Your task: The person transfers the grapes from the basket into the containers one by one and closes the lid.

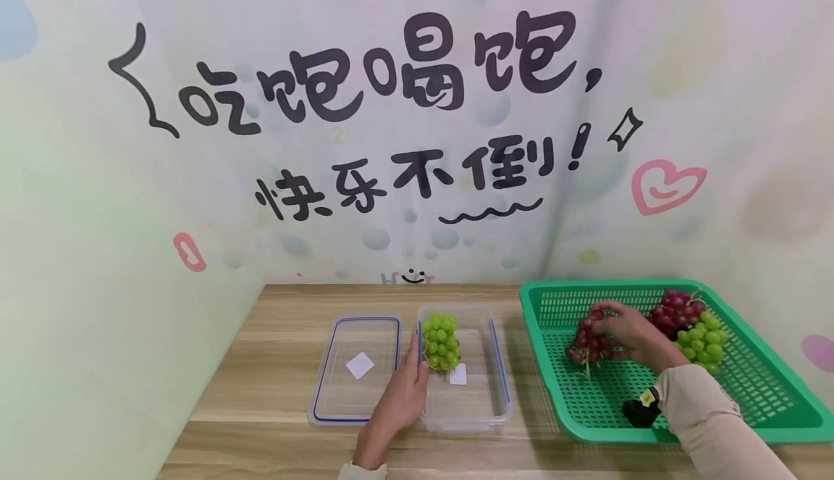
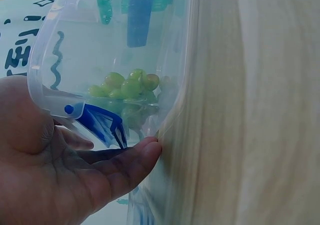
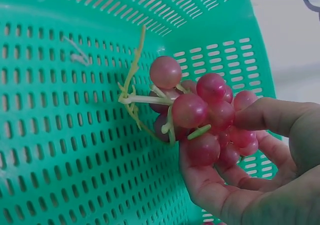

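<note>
In the head view my left hand (image 1: pixel 400 393) rests against the left wall of a clear plastic box (image 1: pixel 482 407), its fingers fairly straight. The left wrist view has that hand beside the box's blue clip (image 2: pixel 102 127). A bunch of green grapes (image 1: pixel 443 342) lies inside the box towards its back left. Over the green basket (image 1: pixel 560 400), my right hand (image 1: pixel 628 331) grips a bunch of red grapes (image 3: pixel 200 110) between thumb and fingers. Pale green stems (image 3: pixel 145 100) stick out from this bunch. Some of its far side is hidden.
Left of the box lies a clear lid (image 1: pixel 345 393) with a blue seal. Inside the basket are another bunch of red grapes (image 1: pixel 674 310), green grapes (image 1: pixel 704 339) and a black object (image 1: pixel 641 413) with a yellow label. A printed curtain (image 1: pixel 391 248) hangs behind the wooden table (image 1: pixel 247 393).
</note>
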Available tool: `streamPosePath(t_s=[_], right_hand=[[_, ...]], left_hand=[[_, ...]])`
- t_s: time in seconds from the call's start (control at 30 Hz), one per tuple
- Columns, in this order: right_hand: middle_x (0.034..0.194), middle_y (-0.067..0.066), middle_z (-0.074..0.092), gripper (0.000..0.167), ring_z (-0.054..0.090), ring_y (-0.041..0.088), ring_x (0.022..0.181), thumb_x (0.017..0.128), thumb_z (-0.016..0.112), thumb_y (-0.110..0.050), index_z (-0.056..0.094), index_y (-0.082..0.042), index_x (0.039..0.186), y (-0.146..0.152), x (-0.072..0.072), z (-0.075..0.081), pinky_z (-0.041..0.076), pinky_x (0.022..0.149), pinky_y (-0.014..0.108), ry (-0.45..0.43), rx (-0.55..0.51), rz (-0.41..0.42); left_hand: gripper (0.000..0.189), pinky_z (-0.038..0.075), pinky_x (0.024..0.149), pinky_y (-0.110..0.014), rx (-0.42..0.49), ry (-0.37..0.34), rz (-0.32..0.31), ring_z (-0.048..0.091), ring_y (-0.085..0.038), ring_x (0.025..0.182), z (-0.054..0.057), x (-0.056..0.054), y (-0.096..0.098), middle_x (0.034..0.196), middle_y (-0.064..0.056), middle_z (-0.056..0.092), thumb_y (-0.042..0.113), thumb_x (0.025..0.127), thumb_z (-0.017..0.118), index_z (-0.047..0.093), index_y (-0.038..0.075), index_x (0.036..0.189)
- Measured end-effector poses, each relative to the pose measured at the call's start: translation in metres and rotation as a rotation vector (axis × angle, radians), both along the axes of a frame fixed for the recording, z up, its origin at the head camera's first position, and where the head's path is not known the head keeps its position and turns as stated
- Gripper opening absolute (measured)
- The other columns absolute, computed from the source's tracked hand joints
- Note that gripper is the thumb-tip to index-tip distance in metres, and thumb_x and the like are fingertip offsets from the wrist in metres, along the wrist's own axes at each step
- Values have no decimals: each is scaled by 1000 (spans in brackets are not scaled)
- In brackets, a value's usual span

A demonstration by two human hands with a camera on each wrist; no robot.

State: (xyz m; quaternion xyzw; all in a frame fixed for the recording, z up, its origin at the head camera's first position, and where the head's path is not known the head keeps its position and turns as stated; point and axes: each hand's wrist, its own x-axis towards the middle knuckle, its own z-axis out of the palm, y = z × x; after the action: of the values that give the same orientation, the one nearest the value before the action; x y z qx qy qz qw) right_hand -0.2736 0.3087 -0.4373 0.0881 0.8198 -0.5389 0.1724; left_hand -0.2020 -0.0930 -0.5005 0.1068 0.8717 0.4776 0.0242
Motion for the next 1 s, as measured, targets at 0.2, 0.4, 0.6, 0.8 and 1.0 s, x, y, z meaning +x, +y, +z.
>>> streamPosePath(t_s=[0.2,0.4,0.6,0.8,1.0], right_hand=[[111,7,59,54,60,24,85,102,51,-14,29,-3,150,-3,-1,2,54,70,44,15,-21,10],[107,7,59,52,59,23,83,101,52,-14,31,-4,148,-9,2,7,53,69,44,36,-35,24],[112,9,58,52,62,24,91,102,50,-15,31,-4,149,-16,4,14,55,74,44,74,-39,46],[108,7,59,52,59,24,89,103,49,-17,29,-5,150,-23,3,26,54,73,44,105,-58,46],[125,17,52,52,58,23,98,105,47,-19,27,-6,151,-29,2,39,55,78,42,150,-55,62]], left_hand=[[56,22,118,-59,-4,3,1,23,-47,145,-1,0,0,158,-33,18,11,108,31,9,-8,155],[56,22,118,-59,1,0,2,23,-47,145,-2,1,1,158,-33,19,11,108,31,9,-9,155],[56,21,118,-60,4,-11,0,22,-47,146,-1,2,1,158,-33,17,11,108,31,8,-8,155],[56,20,118,-60,9,-7,-6,19,-46,147,1,2,1,159,-32,16,12,108,31,8,-8,155],[55,20,118,-60,8,18,-16,20,-47,146,2,1,0,158,-34,16,11,108,30,9,-11,154]])
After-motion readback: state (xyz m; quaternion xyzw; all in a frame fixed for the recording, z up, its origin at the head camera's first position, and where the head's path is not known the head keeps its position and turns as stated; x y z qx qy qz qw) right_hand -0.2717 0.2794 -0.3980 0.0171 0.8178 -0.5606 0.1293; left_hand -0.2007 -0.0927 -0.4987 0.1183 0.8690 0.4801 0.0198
